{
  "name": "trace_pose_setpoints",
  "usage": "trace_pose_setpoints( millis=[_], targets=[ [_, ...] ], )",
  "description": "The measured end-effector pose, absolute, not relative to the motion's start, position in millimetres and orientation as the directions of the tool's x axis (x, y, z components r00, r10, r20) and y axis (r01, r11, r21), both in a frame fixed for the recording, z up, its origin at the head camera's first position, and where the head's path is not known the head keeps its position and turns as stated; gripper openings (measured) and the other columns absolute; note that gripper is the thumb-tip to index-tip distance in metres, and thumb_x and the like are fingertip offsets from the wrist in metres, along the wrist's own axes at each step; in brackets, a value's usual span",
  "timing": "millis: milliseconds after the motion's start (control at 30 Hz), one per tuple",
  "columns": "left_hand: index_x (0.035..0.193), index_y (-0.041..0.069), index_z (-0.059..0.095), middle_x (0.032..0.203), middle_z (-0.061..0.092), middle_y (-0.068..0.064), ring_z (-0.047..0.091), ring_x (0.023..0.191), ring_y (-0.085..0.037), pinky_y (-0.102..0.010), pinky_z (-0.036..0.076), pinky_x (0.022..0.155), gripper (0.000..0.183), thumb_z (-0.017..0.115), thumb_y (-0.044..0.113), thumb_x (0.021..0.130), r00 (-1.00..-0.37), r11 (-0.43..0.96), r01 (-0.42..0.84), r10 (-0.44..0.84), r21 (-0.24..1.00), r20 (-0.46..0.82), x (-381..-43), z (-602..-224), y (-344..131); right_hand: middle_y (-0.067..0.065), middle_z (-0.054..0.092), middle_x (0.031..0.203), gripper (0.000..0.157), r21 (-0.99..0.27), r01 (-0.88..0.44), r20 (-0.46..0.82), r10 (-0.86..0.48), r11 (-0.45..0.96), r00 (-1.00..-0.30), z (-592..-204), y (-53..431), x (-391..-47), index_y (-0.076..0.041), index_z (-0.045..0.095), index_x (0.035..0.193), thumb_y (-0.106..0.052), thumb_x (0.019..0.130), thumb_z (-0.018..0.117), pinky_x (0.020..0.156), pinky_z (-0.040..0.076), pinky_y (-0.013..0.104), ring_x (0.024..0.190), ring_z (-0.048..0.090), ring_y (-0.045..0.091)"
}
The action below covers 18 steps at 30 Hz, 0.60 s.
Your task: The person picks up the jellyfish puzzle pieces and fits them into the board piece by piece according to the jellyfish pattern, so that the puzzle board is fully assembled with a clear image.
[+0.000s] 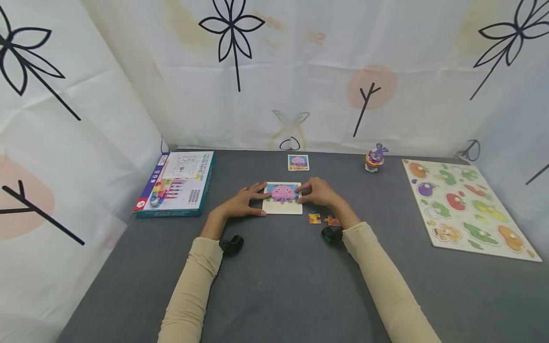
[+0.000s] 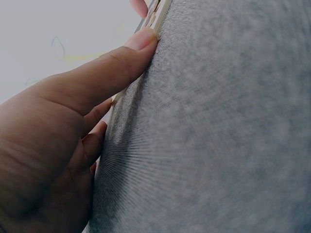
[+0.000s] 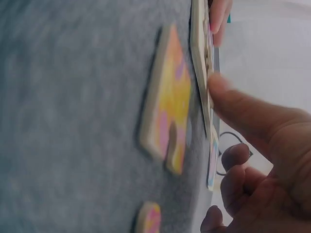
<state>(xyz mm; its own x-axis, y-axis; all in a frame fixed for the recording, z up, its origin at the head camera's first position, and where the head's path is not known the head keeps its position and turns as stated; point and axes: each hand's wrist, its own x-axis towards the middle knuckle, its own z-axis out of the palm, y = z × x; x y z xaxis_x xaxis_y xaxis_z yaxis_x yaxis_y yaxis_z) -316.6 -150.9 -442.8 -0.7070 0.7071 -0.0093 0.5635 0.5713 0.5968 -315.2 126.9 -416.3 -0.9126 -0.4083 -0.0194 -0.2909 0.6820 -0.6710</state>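
A small jigsaw puzzle (image 1: pixel 283 196) with a pink jellyfish-like picture lies in a pale tray (image 1: pixel 281 209) on the grey table. At its left side rests my left hand (image 1: pixel 241 202), fingers spread, the thumb straight at the lower left corner and a fingertip on the picture. My right hand (image 1: pixel 319 193) touches the right side with index finger and thumb; its other fingers are bent in the right wrist view. Whether a piece lies under those fingertips is hidden. Near the right hand lie a yellow-orange puzzle piece (image 1: pixel 315 218) and a second loose piece (image 1: pixel 332 220).
Behind the tray lies a small picture card (image 1: pixel 298 162). A flat teal-edged box (image 1: pixel 180 183) is at the left. A purple figurine (image 1: pixel 376 157) stands at the back right, near a large vegetable picture board (image 1: pixel 467 209). Printed white cloth (image 1: pixel 300 71) hangs behind the table.
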Motion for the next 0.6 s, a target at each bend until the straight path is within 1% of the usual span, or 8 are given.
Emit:
trace_pose_setpoints(
  millis=[33,100,200,300,400,467,600],
  targets=[
    [0.14,0.011,0.04,0.154,0.015,-0.014,0.005,0.142,-0.035,-0.059,0.002,0.11,0.067,0.069,0.03,0.082,-0.707,0.572,0.565,0.708,0.594,-0.009,-316.6,-442.6,-150.8,0.001,0.034,0.068,0.034,-0.677,-0.291,-0.02,-0.412,0.676,-0.911,-415.6,126.9,-314.9,-0.003,0.069,0.107,-0.013,0.075,0.075,0.06,0.024,0.026,0.063,0.028,0.016],
    [0.14,0.011,0.04,0.154,0.015,-0.015,0.005,0.142,-0.035,-0.06,0.002,0.11,0.068,0.069,0.03,0.082,-0.706,0.571,0.568,0.708,0.593,-0.005,-316.4,-441.9,-151.1,-0.002,0.032,0.065,0.035,-0.684,-0.335,0.006,-0.454,0.648,-0.891,-415.6,127.1,-315.7,-0.002,0.068,0.109,-0.012,0.076,0.075,0.058,0.024,0.025,0.06,0.026,0.014],
    [0.14,0.01,0.04,0.153,0.015,-0.015,0.005,0.142,-0.036,-0.06,0.002,0.11,0.067,0.069,0.03,0.082,-0.704,0.57,0.571,0.71,0.591,-0.006,-315.8,-441.2,-151.1,-0.004,0.029,0.057,0.031,-0.695,-0.422,0.038,-0.556,0.582,-0.83,-416.3,126.2,-318.1,0.001,0.067,0.109,-0.009,0.08,0.07,0.053,0.025,0.023,0.052,0.024,0.011],
    [0.14,0.01,0.04,0.153,0.015,-0.016,0.004,0.142,-0.037,-0.061,0.002,0.109,0.067,0.068,0.031,0.082,-0.698,0.564,0.574,0.716,0.594,-0.005,-315.6,-441.3,-150.6,-0.006,0.031,0.049,0.028,-0.703,-0.453,0.022,-0.619,0.549,-0.785,-417.7,124.5,-321.1,0.002,0.066,0.11,-0.006,0.083,0.066,0.048,0.025,0.02,0.045,0.023,0.008],
    [0.14,0.01,0.04,0.153,0.015,-0.016,0.004,0.142,-0.036,-0.061,0.001,0.109,0.067,0.068,0.03,0.082,-0.699,0.561,0.572,0.715,0.598,-0.003,-315.2,-441.0,-150.1,-0.006,0.029,0.041,0.026,-0.721,-0.397,-0.029,-0.597,0.568,-0.802,-417.8,122.3,-322.8,-0.001,0.066,0.109,-0.005,0.084,0.065,0.042,0.023,0.02,0.038,0.018,0.006],
    [0.14,0.01,0.04,0.153,0.015,-0.016,0.005,0.142,-0.036,-0.061,0.001,0.11,0.066,0.068,0.029,0.082,-0.704,0.564,0.57,0.71,0.598,0.002,-315.0,-441.0,-150.1,-0.007,0.029,0.04,0.026,-0.729,-0.366,-0.039,-0.57,0.578,-0.821,-416.4,121.2,-322.4,-0.001,0.067,0.108,-0.005,0.083,0.066,0.043,0.022,0.02,0.039,0.018,0.006],
    [0.139,0.011,0.041,0.153,0.017,-0.015,0.006,0.142,-0.036,-0.06,0.002,0.11,0.066,0.069,0.029,0.082,-0.708,0.565,0.57,0.706,0.596,0.007,-314.8,-442.4,-150.7,-0.008,0.025,0.042,0.03,-0.728,-0.369,-0.019,-0.554,0.578,-0.832,-413.4,124.5,-317.8,0.002,0.066,0.109,-0.007,0.081,0.069,0.045,0.021,0.021,0.042,0.016,0.006]
  ],
)
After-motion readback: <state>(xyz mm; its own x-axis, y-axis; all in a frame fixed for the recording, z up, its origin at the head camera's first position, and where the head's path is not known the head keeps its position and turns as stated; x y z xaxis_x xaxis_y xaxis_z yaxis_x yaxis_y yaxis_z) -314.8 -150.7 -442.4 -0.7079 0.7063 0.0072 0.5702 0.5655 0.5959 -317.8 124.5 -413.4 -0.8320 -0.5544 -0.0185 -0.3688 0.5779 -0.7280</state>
